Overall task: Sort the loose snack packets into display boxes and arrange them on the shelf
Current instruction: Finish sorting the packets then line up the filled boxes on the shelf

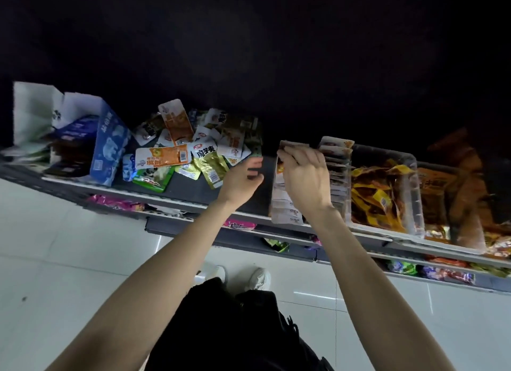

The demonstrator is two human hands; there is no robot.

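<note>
Dim shelf (193, 196); right hand (304, 177) pinches light, slippery packets (287, 145) by their top edge over the row (284, 202), left hand (243, 177) loosely curled, holding nothing I can see.

Just beyond the left hand (240, 180), an orange-and-white packet (163, 157) is seen, with a gold-and-white packet (209, 160) printed in black characters beside it and a green packet (153, 178) below. Further left of that hand, a blue box (109, 146) patterned with pale figures is shown. Under the right hand (305, 177), white packets (283, 205) with orange corners are stacked. To its right, yellow-and-brown packets (383, 193) are held in a clear tray (414, 193).
</note>
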